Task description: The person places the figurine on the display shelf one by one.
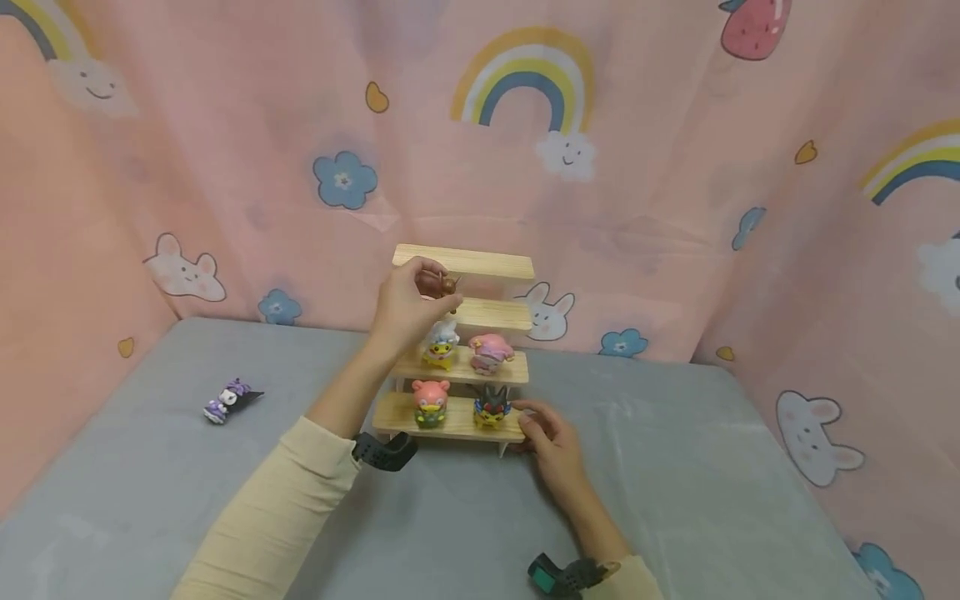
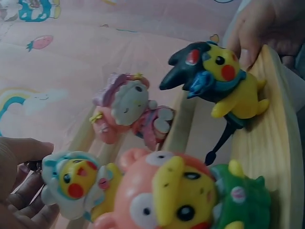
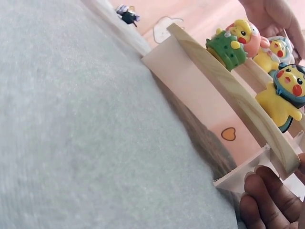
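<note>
My left hand point(image 1: 408, 304) pinches a small brown figurine point(image 1: 450, 285) in front of the third step of the wooden tiered display stand point(image 1: 465, 260). The fingers hide much of it. My right hand point(image 1: 555, 446) grips the right end of the bottom step, thumb above and fingers below. On that step stand a figurine in a pink hood and green body point(image 1: 431, 404) and one in a black pointed hood point(image 1: 492, 407). One step up are a yellow figurine in a white hood point(image 1: 440, 346) and a pink figurine point(image 1: 491, 353).
A purple, white and black figurine point(image 1: 228, 402) lies on the grey-covered table point(image 1: 675, 467), left of the stand. Right behind the stand hangs a pink patterned curtain point(image 1: 645, 275).
</note>
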Demonstrator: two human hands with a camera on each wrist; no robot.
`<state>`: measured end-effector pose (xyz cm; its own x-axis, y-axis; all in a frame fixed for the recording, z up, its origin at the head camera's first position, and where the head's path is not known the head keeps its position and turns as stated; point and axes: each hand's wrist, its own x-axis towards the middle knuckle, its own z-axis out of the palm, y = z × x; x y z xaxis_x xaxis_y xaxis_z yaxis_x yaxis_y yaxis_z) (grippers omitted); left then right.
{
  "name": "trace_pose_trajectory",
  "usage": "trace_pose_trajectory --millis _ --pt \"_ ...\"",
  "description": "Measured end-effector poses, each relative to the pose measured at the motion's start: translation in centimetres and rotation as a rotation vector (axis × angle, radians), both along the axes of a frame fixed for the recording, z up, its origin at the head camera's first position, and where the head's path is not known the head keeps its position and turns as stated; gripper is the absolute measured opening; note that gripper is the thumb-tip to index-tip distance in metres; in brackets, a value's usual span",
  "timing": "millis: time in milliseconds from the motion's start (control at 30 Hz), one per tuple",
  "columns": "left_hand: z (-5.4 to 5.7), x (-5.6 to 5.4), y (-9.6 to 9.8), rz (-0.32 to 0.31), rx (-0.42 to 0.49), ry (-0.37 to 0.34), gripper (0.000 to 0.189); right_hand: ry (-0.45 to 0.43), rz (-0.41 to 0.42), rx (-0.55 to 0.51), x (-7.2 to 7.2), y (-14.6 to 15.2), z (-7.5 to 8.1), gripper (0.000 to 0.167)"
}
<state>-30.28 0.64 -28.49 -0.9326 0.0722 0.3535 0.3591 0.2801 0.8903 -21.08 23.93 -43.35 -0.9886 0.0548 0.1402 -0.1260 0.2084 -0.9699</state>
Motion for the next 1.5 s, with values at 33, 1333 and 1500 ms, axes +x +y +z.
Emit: trace_pose_trajectory --millis 33,1333,1500 --pt "-0.1 -0.1 0.1 0.004 -0.008 0.002 0.033 -0.003 0.002 -0.005 -0.1 -0.1 0.0 0.024" --pt "2.2 -1.2 3.1 -0.011 -0.445 -0.084 0.047 0.031 0.054 -0.016 -0.7 -1.3 0.0 0.023" --pt "3.2 -0.8 1.0 -0.044 -0.399 -0.044 0.048 0.029 0.052 -0.013 -0.7 -1.2 0.0 0.023"
